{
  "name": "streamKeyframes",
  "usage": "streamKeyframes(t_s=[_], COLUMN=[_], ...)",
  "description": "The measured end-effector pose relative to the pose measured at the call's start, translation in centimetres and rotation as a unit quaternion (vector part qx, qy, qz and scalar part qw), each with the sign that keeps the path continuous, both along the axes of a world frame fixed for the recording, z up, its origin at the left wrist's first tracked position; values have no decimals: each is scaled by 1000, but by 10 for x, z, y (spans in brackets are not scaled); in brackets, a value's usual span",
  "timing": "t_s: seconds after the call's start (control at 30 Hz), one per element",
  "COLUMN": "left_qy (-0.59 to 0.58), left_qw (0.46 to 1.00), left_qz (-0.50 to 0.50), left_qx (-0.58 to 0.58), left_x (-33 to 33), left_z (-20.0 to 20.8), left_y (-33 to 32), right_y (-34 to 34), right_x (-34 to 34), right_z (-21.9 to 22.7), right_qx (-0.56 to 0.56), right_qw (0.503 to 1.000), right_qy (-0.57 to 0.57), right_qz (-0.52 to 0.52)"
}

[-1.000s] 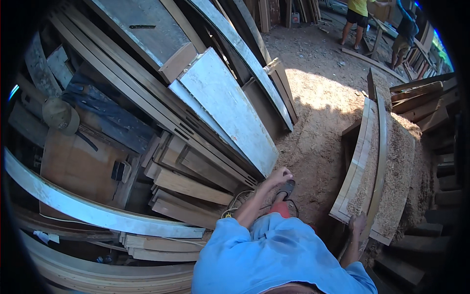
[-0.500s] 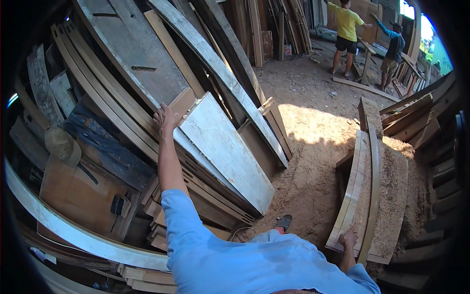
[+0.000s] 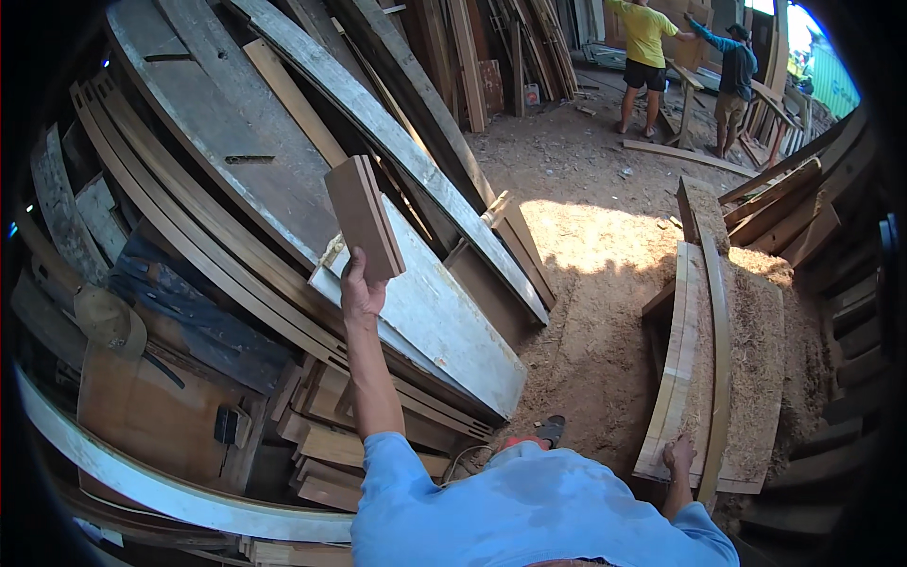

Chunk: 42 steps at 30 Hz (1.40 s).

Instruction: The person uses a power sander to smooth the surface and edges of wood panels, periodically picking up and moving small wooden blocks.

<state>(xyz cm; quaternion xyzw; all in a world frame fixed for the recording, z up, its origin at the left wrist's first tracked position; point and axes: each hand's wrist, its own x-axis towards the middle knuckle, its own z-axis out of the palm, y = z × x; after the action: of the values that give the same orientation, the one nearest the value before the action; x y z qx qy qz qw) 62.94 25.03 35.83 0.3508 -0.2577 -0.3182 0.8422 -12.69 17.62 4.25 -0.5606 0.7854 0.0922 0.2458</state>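
Note:
My left hand [image 3: 361, 291] is closed round the lower end of a small stack of short brown wooden boards [image 3: 359, 213], raised above a long white-painted panel [image 3: 453, 326]. Pale lines run along the stack's side, between its layers. On the right, my right hand [image 3: 678, 455] rests at the near end of a long pale plank [image 3: 675, 387] on a sawdust-covered bench [image 3: 756, 369]. Its fingers are curled, and whatever they may hold is hidden. Beside that hand runs a long narrow strip of wood [image 3: 720, 359].
Long boards and door panels [image 3: 227, 142] lean in a dense stack on the left. Below them are a cap [image 3: 109, 317], dark cloth [image 3: 189, 307] and piled timber [image 3: 331, 444]. Two people, one in a yellow shirt [image 3: 646, 38], stand at the back near a low trestle [image 3: 688, 94].
My left hand has lifted the short boards from the top of the white panel and moved right and nearer, turning them upright. My right hand stays on the plank.

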Motion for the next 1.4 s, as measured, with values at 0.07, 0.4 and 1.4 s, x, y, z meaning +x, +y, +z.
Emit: streamKeyframes(t_s=[0.07,0.4,1.4], left_qy=[41,8,-47], left_qw=[993,937,831], left_qz=[-84,-332,-418], left_qx=[-65,111,365], left_x=[-60,-276,-506], left_z=[-22,-147,-376], left_y=[-13,-56,-275], right_y=[1,-26,-160], right_x=[-2,-9,-50], right_z=[-7,21,-40], right_qx=[-7,-93,-216], right_qw=[1000,993,956], right_qy=[2,-67,135], right_qz=[9,-8,-148])
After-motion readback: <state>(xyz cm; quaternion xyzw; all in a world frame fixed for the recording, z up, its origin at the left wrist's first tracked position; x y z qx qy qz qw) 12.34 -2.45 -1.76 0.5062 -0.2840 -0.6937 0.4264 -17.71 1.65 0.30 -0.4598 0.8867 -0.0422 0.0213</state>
